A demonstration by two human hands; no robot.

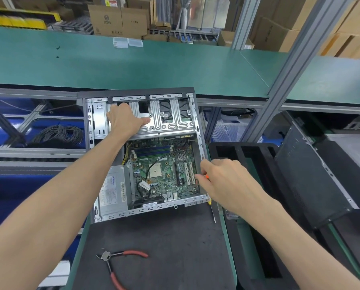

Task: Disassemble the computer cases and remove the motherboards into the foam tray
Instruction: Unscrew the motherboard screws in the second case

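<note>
An open computer case (202,143) lies flat on a black mat. Its green motherboard (164,170) sits in the lower half, beside a grey power supply (114,189). My left hand (123,120) rests on the metal drive cage (170,124) at the case's far end, fingers curled into an opening, thumb flat on the metal. My right hand (223,183) is at the case's right edge with curled fingers. It holds an orange-handled screwdriver (213,214), whose shaft sticks out below the palm. The black foam tray (248,151) stands to the right.
Red-handled cutters (120,260) lie on the black mat (175,248) near me. A second, closed black case (313,181) rests tilted across the foam tray at right. A green conveyor belt (154,65) runs behind, with clear plastic boxes (128,42) on its far side.
</note>
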